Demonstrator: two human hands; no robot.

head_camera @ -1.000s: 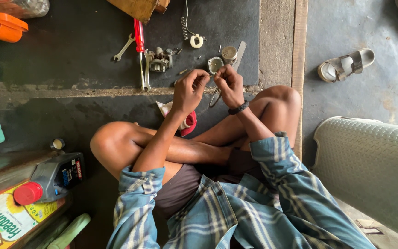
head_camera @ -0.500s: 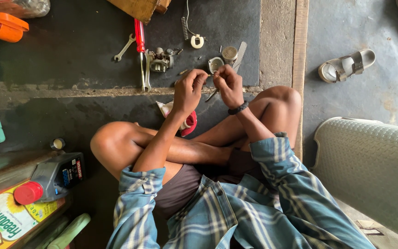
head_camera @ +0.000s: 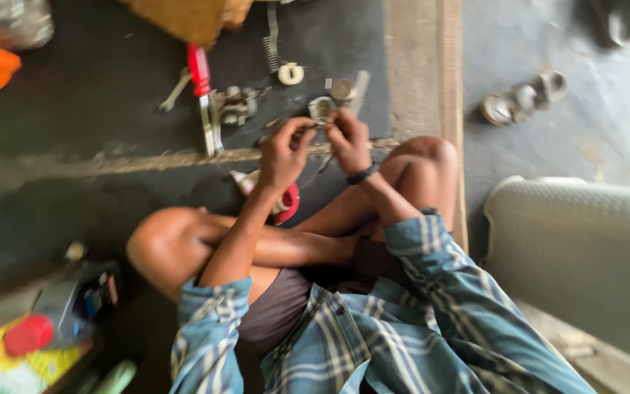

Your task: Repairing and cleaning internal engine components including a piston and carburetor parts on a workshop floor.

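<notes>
Since a second ago both hands have stayed raised together above the crossed legs, the left hand (head_camera: pixel 284 155) and right hand (head_camera: pixel 349 140) each pinched shut on a small metal part (head_camera: pixel 321 124), so the fiddling goes on, unfinished.

pliers (head_camera: pixel 202 95) left of hands, sandal (head_camera: pixel 523 98) right

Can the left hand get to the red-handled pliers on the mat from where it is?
Probably yes. The left hand is up by the right hand, both on a small metal part, and the red-handled pliers lie just left of it on the dark mat with nothing between.
</notes>
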